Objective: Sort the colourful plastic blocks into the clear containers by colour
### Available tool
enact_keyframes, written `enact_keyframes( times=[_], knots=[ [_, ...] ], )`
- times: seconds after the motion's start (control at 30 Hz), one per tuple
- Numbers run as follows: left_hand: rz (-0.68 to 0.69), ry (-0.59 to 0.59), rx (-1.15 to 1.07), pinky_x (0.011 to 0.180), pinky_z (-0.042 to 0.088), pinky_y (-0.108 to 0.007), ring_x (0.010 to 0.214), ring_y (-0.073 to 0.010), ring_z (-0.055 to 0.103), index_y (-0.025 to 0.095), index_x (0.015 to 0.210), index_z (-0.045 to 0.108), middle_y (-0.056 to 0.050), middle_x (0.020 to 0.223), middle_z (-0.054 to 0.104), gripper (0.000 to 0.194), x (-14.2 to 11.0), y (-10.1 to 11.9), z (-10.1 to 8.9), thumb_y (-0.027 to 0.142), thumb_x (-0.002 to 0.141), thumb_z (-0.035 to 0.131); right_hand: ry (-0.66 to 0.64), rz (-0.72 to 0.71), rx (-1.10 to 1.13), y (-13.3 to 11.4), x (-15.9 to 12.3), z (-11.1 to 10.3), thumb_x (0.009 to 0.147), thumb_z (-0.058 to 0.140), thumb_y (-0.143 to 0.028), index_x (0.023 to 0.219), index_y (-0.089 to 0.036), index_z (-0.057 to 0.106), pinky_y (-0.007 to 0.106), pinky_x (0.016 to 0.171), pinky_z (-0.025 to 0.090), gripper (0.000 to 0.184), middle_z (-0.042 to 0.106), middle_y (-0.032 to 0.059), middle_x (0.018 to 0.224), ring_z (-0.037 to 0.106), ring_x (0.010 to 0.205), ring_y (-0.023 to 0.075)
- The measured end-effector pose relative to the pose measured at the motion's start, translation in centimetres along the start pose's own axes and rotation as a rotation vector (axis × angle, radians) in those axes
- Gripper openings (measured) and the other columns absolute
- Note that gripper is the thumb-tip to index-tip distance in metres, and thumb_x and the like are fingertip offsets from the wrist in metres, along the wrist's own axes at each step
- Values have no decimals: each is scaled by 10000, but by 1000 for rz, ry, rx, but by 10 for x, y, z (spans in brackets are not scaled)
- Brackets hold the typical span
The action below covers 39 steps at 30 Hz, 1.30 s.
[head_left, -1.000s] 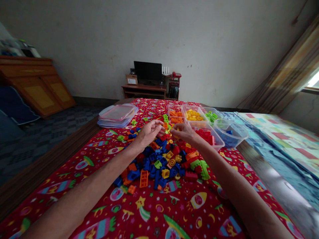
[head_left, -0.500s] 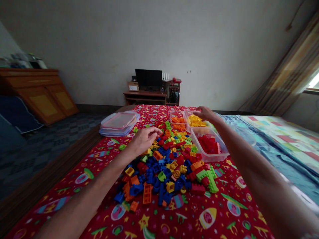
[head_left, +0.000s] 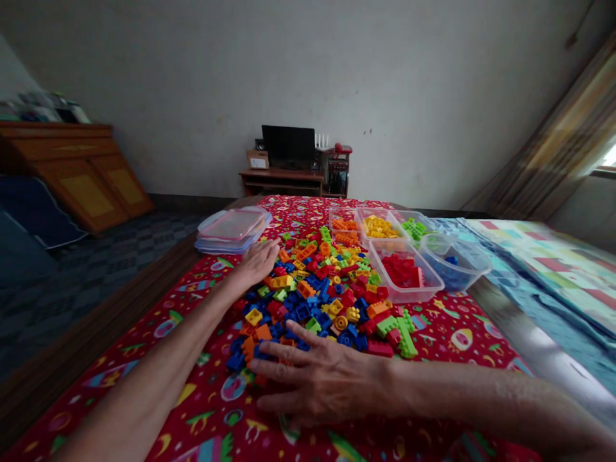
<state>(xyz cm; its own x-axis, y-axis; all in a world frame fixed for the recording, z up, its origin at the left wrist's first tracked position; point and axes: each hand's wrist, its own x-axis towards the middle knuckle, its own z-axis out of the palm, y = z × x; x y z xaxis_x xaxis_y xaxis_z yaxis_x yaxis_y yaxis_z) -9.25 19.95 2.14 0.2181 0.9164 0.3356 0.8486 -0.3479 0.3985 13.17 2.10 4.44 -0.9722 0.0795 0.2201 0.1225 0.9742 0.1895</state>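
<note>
A mixed pile of coloured toy building bricks (head_left: 332, 298) lies on the red patterned tablecloth (head_left: 202, 359). My right hand (head_left: 322, 378) reaches across the near edge of the pile, fingers spread, covering some blue and orange bricks. Against the pile's far left side rests my left hand (head_left: 260, 260), palm down with fingers stretched out. I see nothing held in either one. Sorted bricks fill clear plastic boxes at the right: the red brick box (head_left: 409, 292), the yellow brick box (head_left: 380, 228), the orange brick box (head_left: 345, 239), the green brick box (head_left: 414, 229) and the blue brick box (head_left: 455, 263).
Stacked plastic lids (head_left: 233, 228) sit left of the pile. The wooden table edge (head_left: 158, 276) runs along the left, and a bed (head_left: 553, 276) adjoins on the right. Beyond the table are a desk with a monitor (head_left: 289, 146) and a wooden cabinet (head_left: 81, 179).
My right hand has come back from the yellow brick box to the near side of the pile, fingers spreading. My left hand has shifted left to the pile's edge.
</note>
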Motion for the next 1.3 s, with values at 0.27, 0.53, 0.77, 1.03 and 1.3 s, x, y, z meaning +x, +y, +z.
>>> enact_keyframes(
  times=[0.27, 0.53, 0.77, 1.03, 1.3],
  knots=[
    [-37, -183, -50, 1142, 261, -388, 1356, -231, 389, 74, 1322, 486, -153, 1435, 460, 594, -8, 9, 12, 403, 914, 207, -25, 358, -150, 42, -8, 16, 932, 443, -190, 1094, -191, 608, 579, 1078, 285, 231, 475, 160, 1389, 311, 1376, 295],
    [58, -142, -211, 1084, 363, -349, 1255, -246, 505, 152, 1237, 584, -102, 1320, 587, 626, -5, 37, 5, 552, 884, 259, 128, 669, 31, 100, -41, 2, 908, 488, -192, 1056, -168, 665, 356, 876, 469, 232, 615, 135, 1124, 565, 1060, 219],
    [166, -230, -591, 1064, 389, -405, 1243, -277, 515, 189, 1240, 597, -99, 1320, 588, 594, -24, 85, -9, 607, 871, 392, 250, 850, 283, 111, -65, -21, 869, 530, -194, 1146, -159, 660, 260, 697, 429, 308, 697, 76, 928, 593, 737, 129],
    [138, -105, -617, 897, 513, -417, 1062, -280, 636, 134, 1212, 609, -151, 1208, 651, 560, -9, 57, -10, 530, 832, 497, 213, 871, 306, 106, -65, -23, 835, 511, -151, 1021, -142, 710, 232, 582, 375, 273, 671, 34, 712, 525, 582, 91],
    [300, -146, -164, 928, 486, -380, 1042, -241, 636, 201, 1146, 660, -75, 1128, 696, 370, -17, 68, 0, 336, 871, 452, 350, 958, 326, 111, -53, -22, 830, 494, -142, 1080, -143, 697, 252, 673, 449, 322, 722, 73, 863, 639, 738, 140]
  ],
)
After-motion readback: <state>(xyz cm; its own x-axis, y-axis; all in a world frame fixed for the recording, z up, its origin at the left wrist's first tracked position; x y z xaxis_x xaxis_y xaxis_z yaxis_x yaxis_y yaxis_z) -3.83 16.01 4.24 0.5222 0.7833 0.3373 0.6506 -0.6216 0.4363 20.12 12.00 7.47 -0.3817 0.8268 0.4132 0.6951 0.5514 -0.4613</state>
